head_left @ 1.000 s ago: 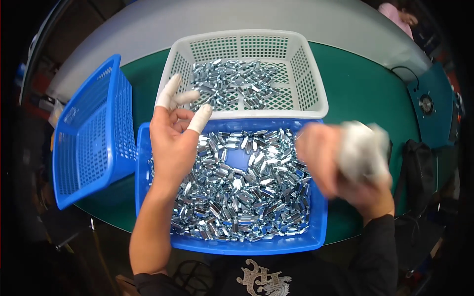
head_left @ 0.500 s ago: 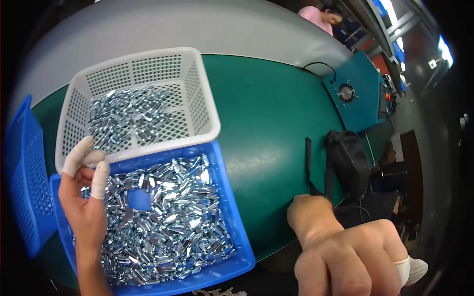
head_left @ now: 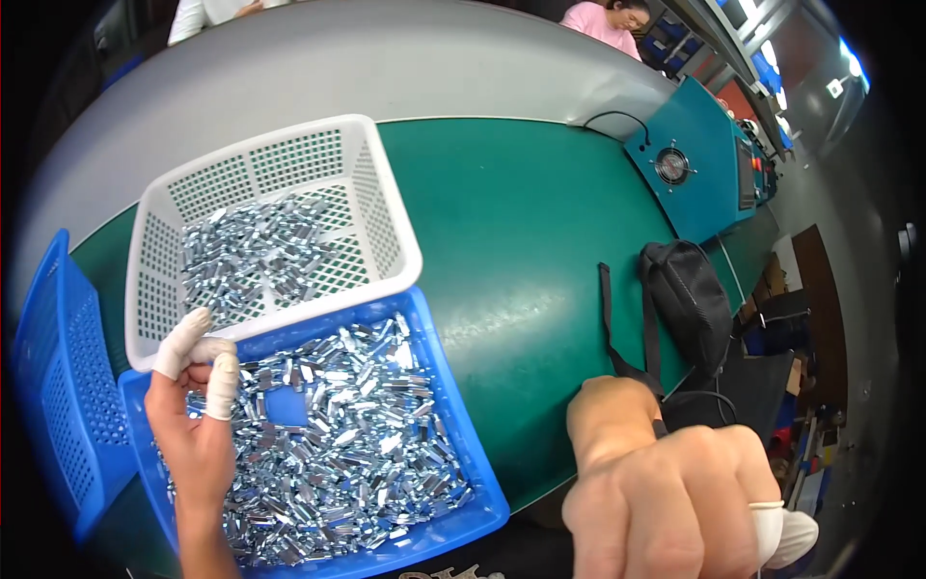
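The green table (head_left: pixel 511 212) supports all containers. The blue tray (head_left: pixel 487 482) stands nearest the wearer; the white basket (head_left: pixel 391 212) adjoins its far rim. The right hand (head_left: pixel 675 511) is closed in a fist, well apart from both containers; its palm side is hidden, so its contents cannot be determined. The left hand (head_left: pixel 198 434) is above the adjoining rims, thumb and fingers close together; whether they pinch anything cannot be determined. Metal parts (head_left: pixel 338 482) fill most of the tray; further metal pieces (head_left: pixel 256 246) lie in the basket. Risk: a low left-hand movement may catch the basket rim and spill pieces. White finger cots (head_left: pixel 222 386) may slip on smooth metal, causing drops.
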`<action>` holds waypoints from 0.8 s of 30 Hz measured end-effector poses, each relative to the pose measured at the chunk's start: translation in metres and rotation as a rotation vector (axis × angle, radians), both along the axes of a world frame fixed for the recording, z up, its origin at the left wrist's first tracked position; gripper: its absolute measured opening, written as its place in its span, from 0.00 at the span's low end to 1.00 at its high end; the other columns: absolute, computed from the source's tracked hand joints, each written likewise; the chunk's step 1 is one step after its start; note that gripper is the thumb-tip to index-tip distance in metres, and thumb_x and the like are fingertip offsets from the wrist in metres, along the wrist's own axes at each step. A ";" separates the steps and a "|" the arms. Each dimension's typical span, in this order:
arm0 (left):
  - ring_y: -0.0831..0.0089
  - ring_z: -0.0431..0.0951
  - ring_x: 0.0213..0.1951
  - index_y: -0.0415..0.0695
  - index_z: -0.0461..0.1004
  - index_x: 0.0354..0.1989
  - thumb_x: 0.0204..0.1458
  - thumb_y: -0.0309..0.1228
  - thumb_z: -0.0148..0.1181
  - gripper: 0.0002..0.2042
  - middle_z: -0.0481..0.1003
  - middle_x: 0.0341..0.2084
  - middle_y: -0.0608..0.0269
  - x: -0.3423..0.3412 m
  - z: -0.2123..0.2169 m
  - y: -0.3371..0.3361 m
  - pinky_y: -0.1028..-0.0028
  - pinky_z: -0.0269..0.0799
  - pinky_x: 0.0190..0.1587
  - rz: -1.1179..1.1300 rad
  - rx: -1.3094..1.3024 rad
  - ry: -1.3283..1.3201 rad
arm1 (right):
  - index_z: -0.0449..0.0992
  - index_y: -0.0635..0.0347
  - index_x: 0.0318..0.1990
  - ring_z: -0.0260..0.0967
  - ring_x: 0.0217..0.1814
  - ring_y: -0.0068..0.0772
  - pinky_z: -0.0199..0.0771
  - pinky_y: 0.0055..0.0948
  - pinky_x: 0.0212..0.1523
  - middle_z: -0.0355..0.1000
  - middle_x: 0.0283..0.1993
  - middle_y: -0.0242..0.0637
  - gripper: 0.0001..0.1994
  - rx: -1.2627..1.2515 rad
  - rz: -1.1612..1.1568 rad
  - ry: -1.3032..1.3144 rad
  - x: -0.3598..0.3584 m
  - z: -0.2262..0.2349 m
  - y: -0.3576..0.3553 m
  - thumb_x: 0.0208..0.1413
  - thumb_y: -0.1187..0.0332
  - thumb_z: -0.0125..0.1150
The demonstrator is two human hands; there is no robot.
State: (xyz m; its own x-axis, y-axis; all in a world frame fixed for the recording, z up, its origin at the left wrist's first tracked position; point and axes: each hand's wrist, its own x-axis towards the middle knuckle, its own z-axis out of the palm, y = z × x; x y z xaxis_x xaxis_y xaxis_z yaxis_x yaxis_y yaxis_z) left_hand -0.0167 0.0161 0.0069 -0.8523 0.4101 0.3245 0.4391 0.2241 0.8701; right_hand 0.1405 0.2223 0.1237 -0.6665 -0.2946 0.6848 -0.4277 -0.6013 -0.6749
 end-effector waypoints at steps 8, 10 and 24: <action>0.83 0.68 0.29 0.36 0.68 0.51 0.50 0.20 0.57 0.17 0.73 0.29 0.66 0.004 0.005 0.004 0.82 0.65 0.36 -0.057 -0.061 -0.011 | 0.68 0.70 0.17 0.70 0.28 0.42 0.77 0.31 0.29 0.70 0.24 0.52 0.22 -0.073 -0.021 -0.216 0.010 0.003 -0.008 0.60 0.64 0.50; 0.84 0.68 0.29 0.36 0.69 0.49 0.49 0.20 0.58 0.17 0.74 0.29 0.67 0.003 0.003 0.000 0.83 0.63 0.34 -0.064 -0.074 0.016 | 0.70 0.73 0.20 0.70 0.27 0.42 0.78 0.31 0.29 0.70 0.27 0.54 0.19 -0.187 -0.225 -0.368 0.024 0.005 -0.029 0.59 0.66 0.52; 0.84 0.67 0.26 0.37 0.73 0.44 0.46 0.20 0.59 0.14 0.75 0.27 0.67 0.005 0.001 0.008 0.83 0.62 0.28 -0.107 -0.121 0.063 | 0.69 0.68 0.16 0.69 0.26 0.43 0.75 0.33 0.27 0.69 0.21 0.51 0.17 -0.055 0.178 -0.020 -0.004 0.005 0.009 0.58 0.74 0.49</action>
State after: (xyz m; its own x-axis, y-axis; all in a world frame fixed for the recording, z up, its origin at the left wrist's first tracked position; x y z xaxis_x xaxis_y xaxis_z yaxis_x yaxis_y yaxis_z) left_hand -0.0120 0.0241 0.0078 -0.7811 0.5367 0.3192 0.5192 0.2742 0.8095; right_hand 0.1364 0.2315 0.1284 -0.6211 -0.3711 0.6903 -0.2982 -0.7026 -0.6460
